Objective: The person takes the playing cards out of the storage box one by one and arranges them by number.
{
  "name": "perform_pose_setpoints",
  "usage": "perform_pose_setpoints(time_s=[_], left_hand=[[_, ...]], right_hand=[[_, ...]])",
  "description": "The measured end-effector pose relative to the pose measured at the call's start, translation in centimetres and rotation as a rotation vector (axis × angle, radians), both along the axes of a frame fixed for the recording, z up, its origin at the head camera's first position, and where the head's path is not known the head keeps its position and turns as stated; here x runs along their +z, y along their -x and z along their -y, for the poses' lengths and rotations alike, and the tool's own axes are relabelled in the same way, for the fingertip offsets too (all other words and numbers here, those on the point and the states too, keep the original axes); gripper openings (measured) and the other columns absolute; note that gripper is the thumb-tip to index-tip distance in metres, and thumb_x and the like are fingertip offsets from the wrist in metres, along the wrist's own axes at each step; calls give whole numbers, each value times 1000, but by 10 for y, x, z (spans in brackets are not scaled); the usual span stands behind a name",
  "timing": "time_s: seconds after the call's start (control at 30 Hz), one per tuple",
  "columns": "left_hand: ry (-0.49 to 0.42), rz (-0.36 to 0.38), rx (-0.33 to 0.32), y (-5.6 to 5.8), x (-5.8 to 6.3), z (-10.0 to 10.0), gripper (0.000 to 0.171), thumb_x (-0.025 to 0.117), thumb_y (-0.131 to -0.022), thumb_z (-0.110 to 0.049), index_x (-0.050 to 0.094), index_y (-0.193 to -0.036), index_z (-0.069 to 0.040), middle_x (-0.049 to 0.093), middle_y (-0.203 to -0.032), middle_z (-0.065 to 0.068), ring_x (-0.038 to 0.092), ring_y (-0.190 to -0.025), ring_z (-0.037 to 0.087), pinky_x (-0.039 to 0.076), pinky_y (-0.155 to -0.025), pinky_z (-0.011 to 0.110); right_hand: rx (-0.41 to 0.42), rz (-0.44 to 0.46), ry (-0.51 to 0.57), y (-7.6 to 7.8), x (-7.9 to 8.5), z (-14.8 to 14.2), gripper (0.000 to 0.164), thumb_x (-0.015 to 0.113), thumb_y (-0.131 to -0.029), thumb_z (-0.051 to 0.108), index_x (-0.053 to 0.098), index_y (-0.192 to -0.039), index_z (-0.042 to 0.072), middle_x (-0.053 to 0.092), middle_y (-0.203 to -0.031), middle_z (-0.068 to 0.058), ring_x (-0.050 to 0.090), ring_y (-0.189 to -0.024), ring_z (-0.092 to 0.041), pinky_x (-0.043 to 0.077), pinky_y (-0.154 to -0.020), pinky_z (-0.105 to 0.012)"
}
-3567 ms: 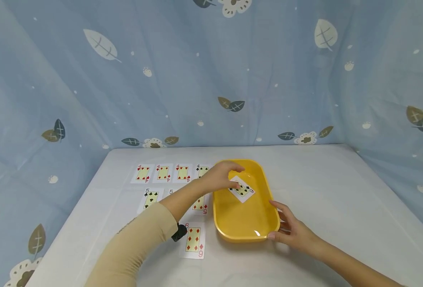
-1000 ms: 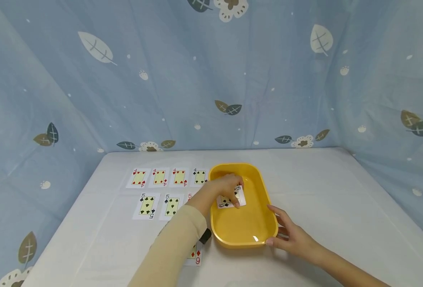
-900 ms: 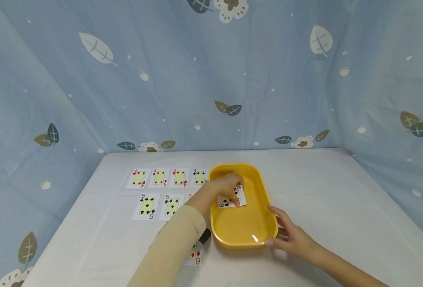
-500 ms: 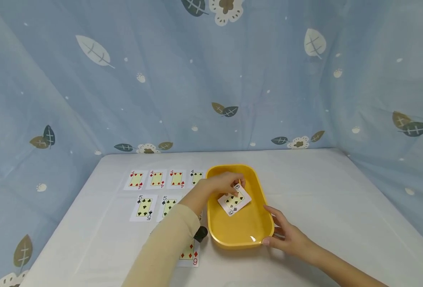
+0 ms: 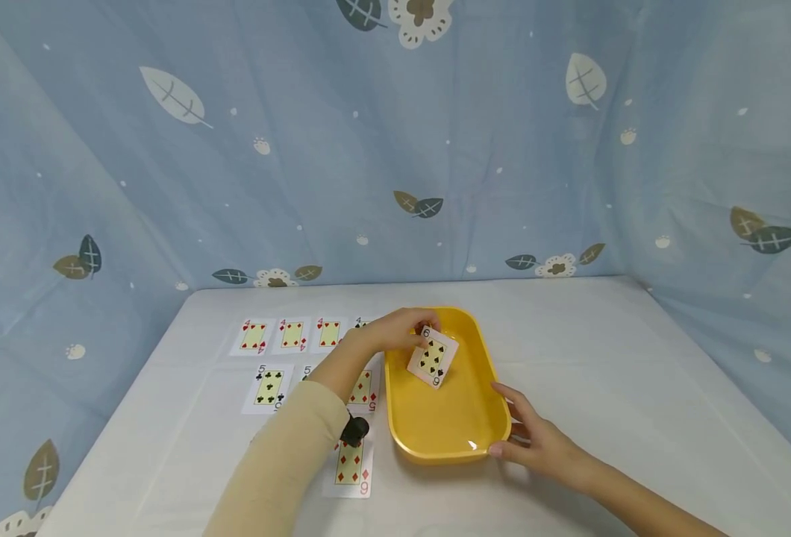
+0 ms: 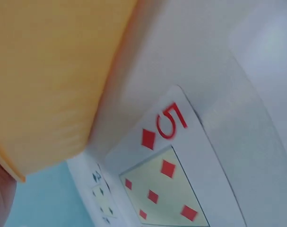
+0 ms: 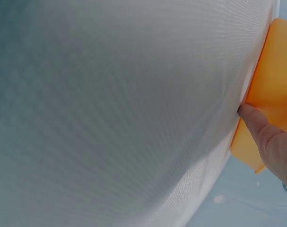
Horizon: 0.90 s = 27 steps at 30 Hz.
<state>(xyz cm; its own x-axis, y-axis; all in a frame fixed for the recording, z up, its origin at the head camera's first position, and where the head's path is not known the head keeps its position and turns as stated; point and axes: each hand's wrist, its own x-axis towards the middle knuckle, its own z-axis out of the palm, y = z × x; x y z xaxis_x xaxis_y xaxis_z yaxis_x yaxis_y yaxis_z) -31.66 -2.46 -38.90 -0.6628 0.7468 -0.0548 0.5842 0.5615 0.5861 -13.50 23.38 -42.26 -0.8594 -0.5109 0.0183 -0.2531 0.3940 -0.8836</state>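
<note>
My left hand point(image 5: 402, 330) pinches a six of spades point(image 5: 433, 358) by its upper left part, holding it tilted over the left side of a yellow tray point(image 5: 445, 418). The thumb lies across the card's face. In the left wrist view the tray's wall point(image 6: 53, 80) fills the upper left, and only a bit of the hand shows at the left edge. At the tray's right front corner, my right hand point(image 5: 536, 444) touches the outer wall with spread thumb and fingers. The right wrist view shows one digit point(image 7: 256, 123) laid along that wall.
Left of the tray, several fours lie in a back row, among them a four of diamonds point(image 5: 292, 335). Below them are a five of clubs point(image 5: 269, 388) and a five of diamonds point(image 5: 363, 388). Nearer lies a six of diamonds point(image 5: 349, 470), partly under the left wrist's black camera point(image 5: 354, 431).
The left hand has taken hold of the six of spades in the tray, raised it and drawn it leftward, turning it. The right hand stays at the tray's corner.
</note>
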Motion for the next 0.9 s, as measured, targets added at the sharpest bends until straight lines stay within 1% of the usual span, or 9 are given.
perform_pose_setpoints(time_s=[0.1,0.23,0.33,0.4,0.5,0.67,0.8,0.9], left_hand=[[-18,6,9,-1,1,3,23,63,-91,-11,56,-112,-13,58,-100,-1,51,-90,14,46,-80,25],[-66,90,34,-4,3,5,25,60,-92,-9,55,-116,-14,57,-107,3,54,-92,17,53,-75,25],[-113,145,49,-6,6,5,29,58,-93,-7,52,-120,-15,55,-109,6,56,-93,18,56,-72,26],[-147,158,56,-6,9,6,32,57,-93,-7,51,-123,-16,53,-110,7,58,-94,20,56,-70,27],[-180,157,67,-7,13,8,36,57,-93,-7,48,-126,-16,50,-111,9,59,-92,21,57,-70,27],[-227,126,83,-12,21,12,36,57,-93,-8,49,-127,-16,50,-121,11,60,-91,20,56,-67,24],[-319,103,97,-16,28,14,34,57,-93,-6,50,-126,-14,50,-125,13,62,-93,20,56,-67,25],[-377,103,118,-20,33,15,35,58,-93,-6,51,-126,-14,52,-121,12,62,-93,20,57,-69,28]], right_hand=[[3,-8,-3,1,-1,0,80,65,-90,17,11,-148,5,24,-140,-44,47,-117,-53,50,-88,-44],[5,-8,-2,1,-1,1,81,65,-90,18,11,-148,4,23,-140,-44,46,-118,-54,50,-89,-44],[9,-4,1,0,0,0,81,65,-90,17,10,-148,4,23,-141,-44,45,-119,-54,49,-89,-44],[16,-3,2,0,0,0,81,64,-90,17,10,-148,3,23,-141,-44,45,-119,-54,49,-89,-45],[25,-10,2,1,0,0,81,64,-91,17,9,-148,3,23,-141,-44,46,-118,-53,49,-89,-45],[21,-25,-7,1,-2,0,80,64,-90,18,10,-148,4,24,-141,-44,48,-117,-52,49,-89,-45],[7,-33,-4,2,-3,0,80,65,-90,19,12,-148,7,26,-141,-42,47,-118,-52,49,-89,-44],[4,-45,2,2,-4,0,80,66,-89,19,13,-148,7,26,-141,-42,47,-118,-52,50,-89,-43]])
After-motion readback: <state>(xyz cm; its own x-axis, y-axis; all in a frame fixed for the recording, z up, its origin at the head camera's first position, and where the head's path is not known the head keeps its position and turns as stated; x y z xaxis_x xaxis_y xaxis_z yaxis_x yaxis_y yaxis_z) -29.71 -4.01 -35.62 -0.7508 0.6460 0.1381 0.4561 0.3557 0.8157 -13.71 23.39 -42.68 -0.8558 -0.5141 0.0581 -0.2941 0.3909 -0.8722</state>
